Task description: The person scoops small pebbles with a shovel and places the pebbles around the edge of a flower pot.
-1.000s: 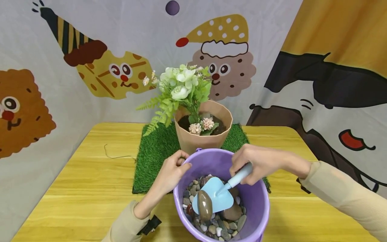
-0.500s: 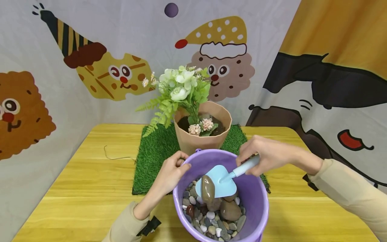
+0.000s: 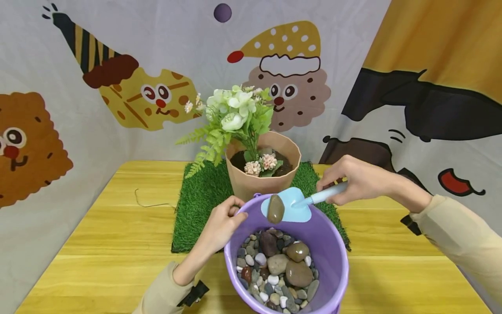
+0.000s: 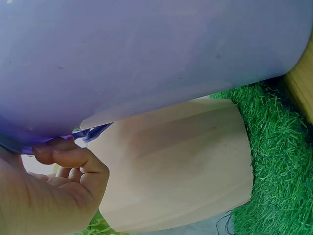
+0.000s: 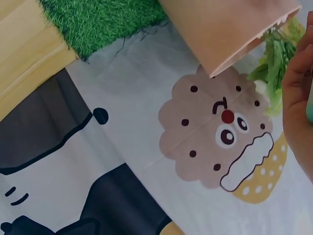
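1. sitting on the blade of the light blue trowel (image 3: 296,212), a smooth, oval, grey-brown stone (image 3: 276,208) shows at the far side of the purple bucket (image 3: 330,248); the blade overlaps the bucket's far rim in the head view, and whether the two touch cannot be told.
2. the right hand (image 3: 358,181), beyond the bucket's far right edge, has its fingers wrapped round the trowel's pale handle, with the grip closed on it; the right wrist view catches only a part of this hand.
3. the left hand (image 3: 224,223), at the bucket's far left edge, grips the rim between thumb and bent fingers.
4. inside the bucket lie many small pebbles (image 3: 290,302), grey, white and brown, with larger brown stones (image 3: 299,273) and a dark reddish-brown stone (image 3: 268,243) among them, several shiny.
5. behind the bucket stands an upright peach pot (image 3: 251,185) holding dark soil (image 3: 287,165), pale green-white flowers (image 3: 232,121) and pink flower clusters (image 3: 269,161).
6. the pot stands on a green turf mat (image 3: 200,209), which shows behind the bucket and past it on both sides.
7. left of the bucket, a thin dark wire (image 3: 154,205) lies on the yellow wooden table (image 3: 117,244).
8. well behind the bucket hangs a pale cloth (image 3: 172,35) printed with cartoon faces.
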A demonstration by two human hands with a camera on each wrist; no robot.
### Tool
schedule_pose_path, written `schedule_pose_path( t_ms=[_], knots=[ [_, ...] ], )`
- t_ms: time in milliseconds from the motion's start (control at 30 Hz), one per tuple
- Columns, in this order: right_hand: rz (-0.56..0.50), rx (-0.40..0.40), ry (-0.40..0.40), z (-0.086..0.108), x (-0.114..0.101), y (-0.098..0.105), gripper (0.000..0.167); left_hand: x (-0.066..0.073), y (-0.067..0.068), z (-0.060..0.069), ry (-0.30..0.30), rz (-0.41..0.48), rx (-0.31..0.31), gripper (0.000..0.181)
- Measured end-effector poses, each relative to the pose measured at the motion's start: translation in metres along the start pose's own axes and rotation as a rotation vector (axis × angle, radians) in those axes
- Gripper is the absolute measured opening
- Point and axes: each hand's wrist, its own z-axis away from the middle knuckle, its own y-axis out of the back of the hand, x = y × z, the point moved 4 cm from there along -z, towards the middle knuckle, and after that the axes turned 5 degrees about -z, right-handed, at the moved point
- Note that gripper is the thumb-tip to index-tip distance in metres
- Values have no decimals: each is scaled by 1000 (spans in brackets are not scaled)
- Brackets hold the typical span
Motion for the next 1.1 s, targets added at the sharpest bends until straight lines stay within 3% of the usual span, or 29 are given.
schedule_pose_path(
  t_ms=[367, 633, 1100],
  knots=[
    [147, 124, -205, 2, 15, 22, 25, 0, 0, 1, 8, 8, -6, 14],
    [128, 168, -349, 3, 24, 31, 23, -1, -1, 0, 14, 17, -8, 14],
    [204, 281, -459, -6, 43, 43, 11, 0, 0, 1, 25, 4, 0, 15]
  ],
)
